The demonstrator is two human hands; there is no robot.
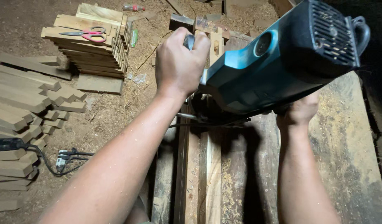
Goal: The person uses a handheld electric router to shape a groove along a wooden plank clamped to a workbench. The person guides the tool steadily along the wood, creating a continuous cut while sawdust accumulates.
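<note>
My left hand (179, 64) is closed around the front knob of a teal and black power tool (278, 62) that fills the upper right of the head view. My right hand (299, 112) grips the tool's rear underside, partly hidden by its body. The tool rests over long wooden strips (207, 178) lying lengthwise on a worn wooden workbench (344, 157). Its black cord (207, 122) loops beneath the body. What the tool's base touches is hidden.
On the sawdust floor to the left stand a neat stack of cut boards (91, 45) with red-handled scissors (89, 34) on top, and a pile of wooden slats (17, 120). A black cable and plug (62, 159) lie near them. Scrap wood lies at the top.
</note>
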